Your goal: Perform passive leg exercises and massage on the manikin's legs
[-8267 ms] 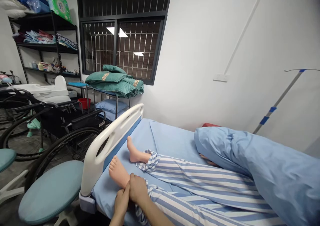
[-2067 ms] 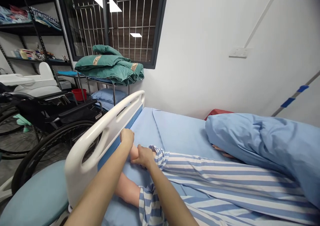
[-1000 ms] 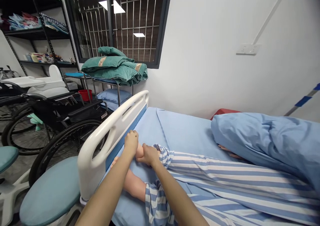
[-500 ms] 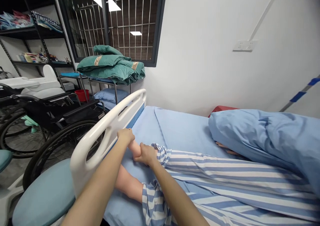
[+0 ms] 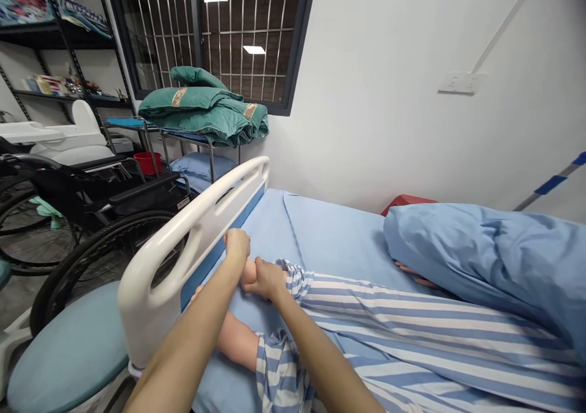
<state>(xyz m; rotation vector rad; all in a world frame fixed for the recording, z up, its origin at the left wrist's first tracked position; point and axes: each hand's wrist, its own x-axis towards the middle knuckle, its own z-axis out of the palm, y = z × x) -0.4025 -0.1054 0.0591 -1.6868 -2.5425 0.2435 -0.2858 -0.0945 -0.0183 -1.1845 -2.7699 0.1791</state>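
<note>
My left hand (image 5: 238,242) is closed round the foot of the far leg, hiding most of that foot. My right hand (image 5: 265,279) wraps the same leg just above the ankle. Between the hands shows a short stretch of the smooth pinkish leg (image 5: 249,271), which looks like a manikin's. The near leg (image 5: 238,341) lies on the bed under my left forearm, its foot partly covered. Blue-and-white striped trousers (image 5: 394,306) cover both legs, bunched at the shins. Fingertips (image 5: 414,272) stick out from under a blue quilt (image 5: 480,242).
A white footboard (image 5: 158,248) rises at the bed's left end. Beyond it are a wheelchair (image 5: 119,199) and a teal seat (image 5: 68,352). Green folded bedding (image 5: 206,111) is stacked by the window. The white wall (image 5: 366,96) borders the far side of the blue sheet (image 5: 329,224).
My left hand has shifted slightly away from the footboard and towards my right hand, taking the foot with it. My right hand has stayed at the ankle. The view has turned a little.
</note>
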